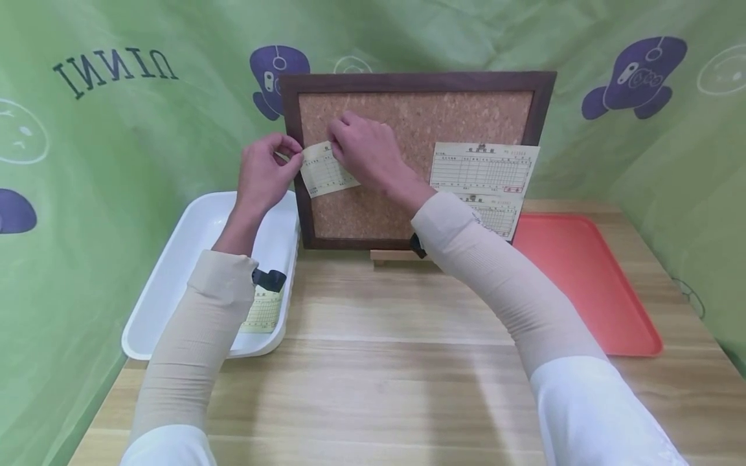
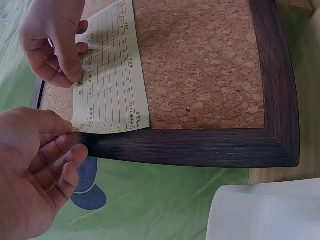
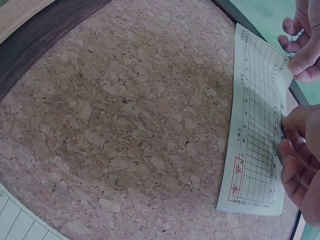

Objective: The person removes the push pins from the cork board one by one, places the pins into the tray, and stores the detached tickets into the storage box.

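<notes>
A pale yellow printed receipt slip [image 1: 323,175] lies slightly tilted over the left part of a cork board [image 1: 361,223] with a dark wooden frame. My left hand [image 1: 265,168] pinches its upper left corner between thumb and fingertip, right at the frame. With fingers curled, my right hand [image 1: 367,149] pinches around the middle of the slip's top edge; any small thing inside those fingertips is hidden. The right wrist view shows the slip [image 3: 250,125] bowing a little off the cork, with a red stamped box at one end.
Two more receipt slips, an upper one [image 1: 480,169] and a lower one [image 1: 495,213], hang on the board's right side. A white tray [image 1: 157,304] with a slip [image 1: 262,314] inside stands left; a red tray [image 1: 583,285] lies right. Green printed cloth [image 1: 175,129] surrounds the wooden table [image 1: 373,382].
</notes>
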### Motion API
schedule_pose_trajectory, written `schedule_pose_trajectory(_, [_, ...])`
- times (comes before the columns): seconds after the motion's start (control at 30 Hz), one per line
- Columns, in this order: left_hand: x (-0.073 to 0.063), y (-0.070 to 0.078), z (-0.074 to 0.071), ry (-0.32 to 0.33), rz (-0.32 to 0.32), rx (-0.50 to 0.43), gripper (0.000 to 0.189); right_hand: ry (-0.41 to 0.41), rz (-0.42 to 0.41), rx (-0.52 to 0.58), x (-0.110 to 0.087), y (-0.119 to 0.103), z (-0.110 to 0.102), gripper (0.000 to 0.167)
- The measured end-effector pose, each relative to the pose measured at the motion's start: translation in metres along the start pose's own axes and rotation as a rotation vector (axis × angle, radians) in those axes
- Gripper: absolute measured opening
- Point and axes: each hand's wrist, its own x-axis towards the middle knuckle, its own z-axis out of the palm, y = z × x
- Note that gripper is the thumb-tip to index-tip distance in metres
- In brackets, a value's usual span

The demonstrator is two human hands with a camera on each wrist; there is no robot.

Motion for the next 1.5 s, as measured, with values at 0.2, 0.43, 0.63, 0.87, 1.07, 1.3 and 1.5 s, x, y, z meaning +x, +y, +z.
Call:
schedule_pose_trajectory(0.2, [0.000,-0.004,0.000,0.040,0.028,-0.005,0.019,0.000,-0.001,0.000,0.002,-0.003,-0.001,0.017])
schedule_pose_trajectory(0.43, [0.002,-0.008,0.001,0.060,0.053,0.000,0.017,0.010,0.005,-0.011,0.000,0.000,-0.001,0.016])
schedule_pose_trajectory(0.63, [0.000,-0.010,-0.001,0.053,0.033,0.001,0.016,0.017,-0.022,-0.009,0.000,0.000,0.000,0.015])
schedule_pose_trajectory(0.87, [-0.001,-0.010,0.000,0.059,0.054,-0.004,0.015,0.010,-0.018,-0.012,-0.002,0.000,0.001,0.016])
schedule_pose_trajectory(1.07, [-0.005,-0.014,0.005,0.043,0.068,-0.014,0.014,-0.027,-0.012,-0.001,-0.007,0.000,0.003,0.014])
schedule_pose_trajectory(1.3, [-0.005,-0.014,0.002,0.040,0.065,-0.019,0.014,-0.043,-0.025,-0.017,-0.005,-0.002,0.002,0.014])
schedule_pose_trajectory(1.5, [-0.004,-0.014,0.000,0.044,0.063,-0.017,0.015,-0.069,-0.048,-0.014,-0.002,0.001,-0.001,0.013])
